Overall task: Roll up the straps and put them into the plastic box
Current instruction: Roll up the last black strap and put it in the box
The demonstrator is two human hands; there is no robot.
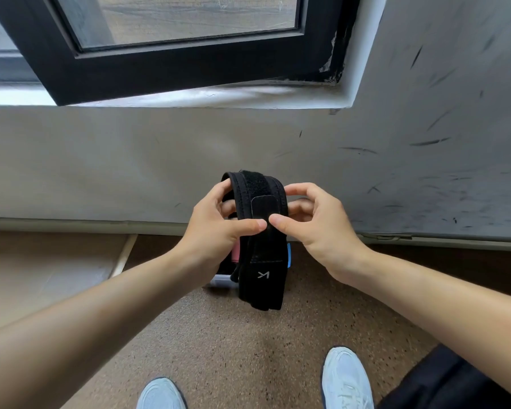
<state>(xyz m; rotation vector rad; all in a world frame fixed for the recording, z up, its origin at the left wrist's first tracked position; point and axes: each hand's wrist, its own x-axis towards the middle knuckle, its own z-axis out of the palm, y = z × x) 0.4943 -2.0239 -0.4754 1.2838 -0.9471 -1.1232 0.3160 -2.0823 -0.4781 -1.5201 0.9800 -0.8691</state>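
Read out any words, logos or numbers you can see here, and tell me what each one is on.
"K": a single pale logo mark, seen turned around, on the hanging lower end of the black strap.
Plastic box: only a sliver shows behind the strap, with no readable text on it.
Nothing else in view carries readable words, numbers or signs.

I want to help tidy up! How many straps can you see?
1: a black strap held up between the left hand and right hand. The plastic box behind it is mostly hidden, so more may lie inside.
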